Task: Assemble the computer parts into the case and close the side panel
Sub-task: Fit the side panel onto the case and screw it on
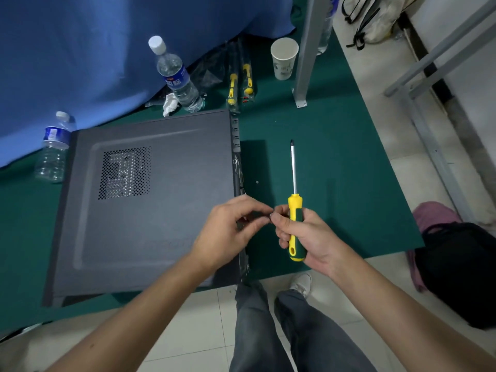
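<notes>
A dark grey computer case (139, 210) lies flat on the green mat (335, 189), its vented side panel (126, 171) facing up and in place. My right hand (303, 234) grips a yellow and green screwdriver (294, 210), shaft pointing away from me. My left hand (230, 229) hovers over the case's right rear edge, its fingertips pinching a small screw (271, 216) that meets my right hand's fingers. A second small screw (257, 182) lies on the mat beside the case.
Two water bottles (178, 76) (53, 146), a crumpled tissue (169, 103), two packaged screwdrivers (240, 81) and a paper cup (284, 59) stand behind the case. A metal post (306, 49) rises at the back. A dark bag (461, 272) sits on the floor, right.
</notes>
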